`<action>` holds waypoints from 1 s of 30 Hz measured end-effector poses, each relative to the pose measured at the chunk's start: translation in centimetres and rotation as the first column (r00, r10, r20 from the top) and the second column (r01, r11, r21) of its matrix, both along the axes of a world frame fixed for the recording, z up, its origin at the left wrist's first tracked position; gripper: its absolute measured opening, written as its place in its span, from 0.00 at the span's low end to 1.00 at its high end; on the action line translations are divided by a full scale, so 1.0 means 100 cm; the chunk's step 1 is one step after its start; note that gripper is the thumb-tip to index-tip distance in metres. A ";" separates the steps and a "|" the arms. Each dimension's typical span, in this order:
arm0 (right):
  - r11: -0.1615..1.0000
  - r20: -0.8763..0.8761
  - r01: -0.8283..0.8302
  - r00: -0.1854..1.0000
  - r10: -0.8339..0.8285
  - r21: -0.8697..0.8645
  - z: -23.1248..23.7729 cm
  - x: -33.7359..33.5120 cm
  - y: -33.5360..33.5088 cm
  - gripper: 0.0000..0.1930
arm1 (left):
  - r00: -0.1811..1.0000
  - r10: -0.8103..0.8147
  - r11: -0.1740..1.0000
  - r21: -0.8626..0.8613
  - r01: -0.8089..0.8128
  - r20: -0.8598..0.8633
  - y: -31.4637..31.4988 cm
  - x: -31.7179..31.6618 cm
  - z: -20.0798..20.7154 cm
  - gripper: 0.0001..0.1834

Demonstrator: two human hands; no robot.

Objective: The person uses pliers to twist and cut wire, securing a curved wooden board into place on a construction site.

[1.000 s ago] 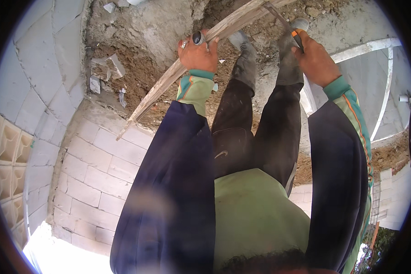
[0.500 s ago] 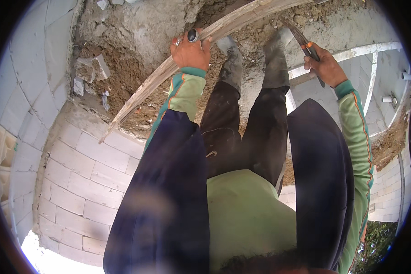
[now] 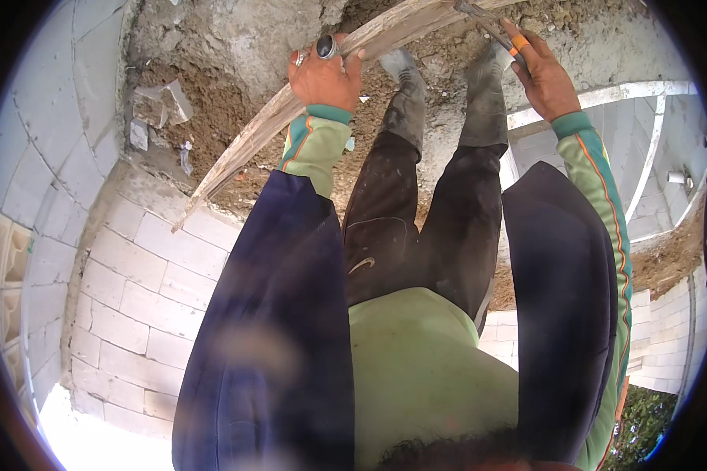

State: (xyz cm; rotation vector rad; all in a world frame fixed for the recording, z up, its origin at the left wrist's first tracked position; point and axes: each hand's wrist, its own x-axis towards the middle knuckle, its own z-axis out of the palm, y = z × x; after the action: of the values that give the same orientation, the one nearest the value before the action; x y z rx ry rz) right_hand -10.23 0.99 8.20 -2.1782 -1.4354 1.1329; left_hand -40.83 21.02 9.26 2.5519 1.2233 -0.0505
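My left hand [image 3: 326, 78], with rings on its fingers, is closed round the edge of a long, rough wooden plank [image 3: 247, 145] that slants from lower left to the top of the view. My right hand [image 3: 546, 78] grips a pair of dark metal pliers [image 3: 491, 30] with orange and black handles. Their far end meets the plank near the top edge; whether the jaws bite on anything is too small to tell. Beneath the plank stand my boots [image 3: 479, 102], grey with dirt.
Broken block pieces [image 3: 165, 102] lie on the loose soil [image 3: 212, 118] at left. A pale block wall [image 3: 133, 275] rises at lower left, beside a grey wall [image 3: 47, 102]. On the right are a pale curved edge [image 3: 605, 98] and a white pipe end [image 3: 678, 178].
My right hand has moved up and left, bringing the pliers from beside the boot to the plank. The left hand keeps its hold, with the plank slightly shifted in view.
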 end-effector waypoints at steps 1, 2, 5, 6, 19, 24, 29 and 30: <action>1.000 -0.003 0.009 1.000 -0.009 -0.013 0.005 -0.003 0.001 0.38 | 1.000 -0.021 1.000 0.015 0.021 -0.003 0.000 -0.001 -0.004 0.18; 1.000 -0.006 0.018 1.000 -0.018 -0.026 0.008 -0.005 0.001 0.38 | 0.999 -0.042 0.999 0.030 0.042 -0.007 0.000 -0.002 -0.007 0.18; 0.999 -0.028 0.024 0.999 -0.026 -0.041 0.015 -0.009 0.010 0.39 | 0.999 0.005 0.999 0.038 -0.004 -0.037 0.003 0.000 0.000 0.19; 0.999 -0.027 0.022 0.999 -0.023 -0.045 0.014 -0.010 0.008 0.39 | 0.999 0.008 0.999 0.033 -0.007 -0.036 0.002 -0.001 -0.002 0.19; 0.949 -0.479 0.042 0.856 -0.196 -0.313 0.009 0.007 0.016 0.31 | 1.000 -0.025 0.998 0.061 0.024 0.008 0.009 -0.003 -0.009 0.18; 0.966 -0.234 0.001 0.970 -0.064 -0.258 0.032 0.006 0.026 0.30 | 1.000 -0.028 0.997 0.071 0.028 0.001 0.007 -0.001 -0.013 0.18; 0.963 0.115 -0.132 0.980 0.162 -0.237 0.087 -0.010 0.065 0.28 | 0.898 -0.010 0.981 -0.178 -0.077 -0.440 0.010 0.005 -0.015 0.28; 0.936 0.310 -0.175 0.911 0.272 -0.305 0.104 -0.029 0.084 0.27 | 0.894 0.007 0.982 -0.166 -0.091 -0.448 0.012 -0.001 -0.011 0.28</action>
State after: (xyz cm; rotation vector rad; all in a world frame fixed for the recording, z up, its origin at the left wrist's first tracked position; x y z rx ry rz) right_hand -13.18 9.41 18.64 -2.5585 -1.8152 1.1129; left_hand -40.89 22.24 8.15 2.4170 1.3619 -0.7418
